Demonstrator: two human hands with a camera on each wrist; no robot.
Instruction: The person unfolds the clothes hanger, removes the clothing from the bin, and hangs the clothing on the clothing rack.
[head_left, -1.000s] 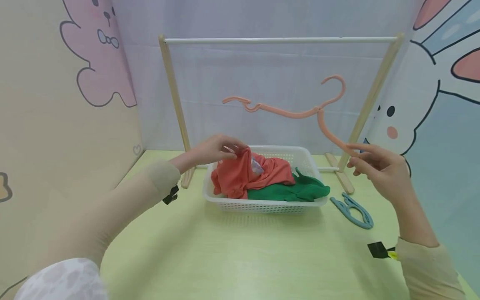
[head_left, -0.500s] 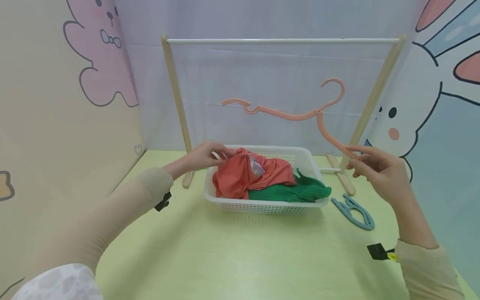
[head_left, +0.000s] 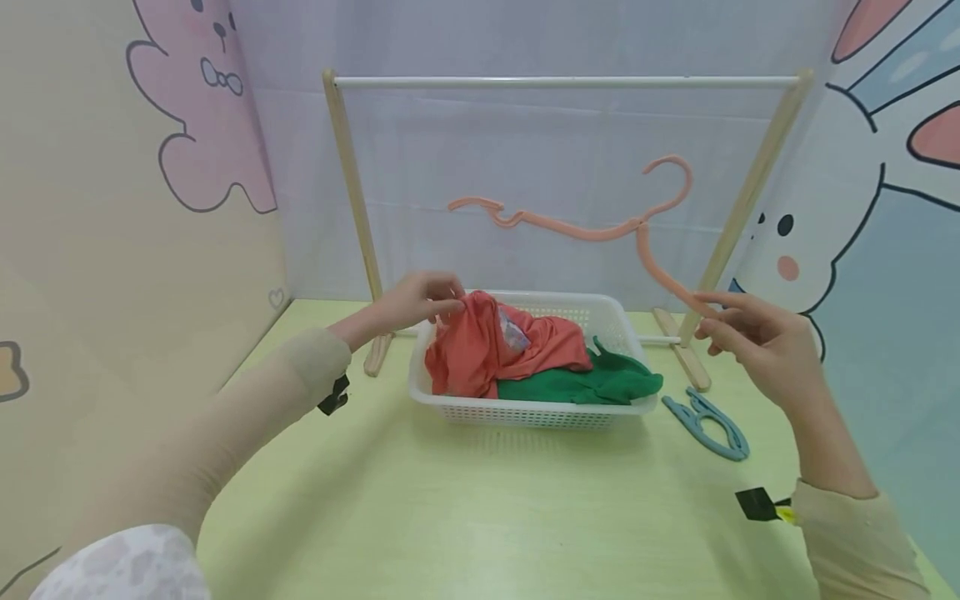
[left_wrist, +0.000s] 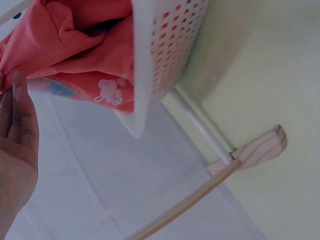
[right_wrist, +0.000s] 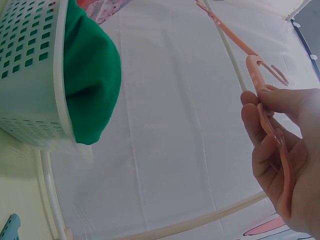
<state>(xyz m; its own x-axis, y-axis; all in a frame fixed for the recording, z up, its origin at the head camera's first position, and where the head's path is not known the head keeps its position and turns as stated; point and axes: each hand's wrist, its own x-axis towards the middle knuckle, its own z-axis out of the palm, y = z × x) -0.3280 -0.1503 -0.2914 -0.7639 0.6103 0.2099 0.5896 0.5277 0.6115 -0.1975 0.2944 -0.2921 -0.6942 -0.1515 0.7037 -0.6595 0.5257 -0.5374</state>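
My left hand pinches the upper left edge of a red garment lying in a white plastic basket. In the left wrist view, thumb and fingers meet on the red cloth, which shows a small pale embroidered figure. A pink folding clothes hanger is held up above the basket's right side, hook upward. My right hand grips the end of its right arm. In the right wrist view, the fingers curl around the hanger. Beside the red garment lies a green garment, partly over the rim.
A wooden-post rack with a white rail stands behind the basket. A folded blue hanger lies on the pale green table, right of the basket. Cartoon-printed walls enclose both sides.
The left hand shifts slightly left and down with the red cloth, then rises a little at its edge. The right hand and pink hanger stay nearly still.
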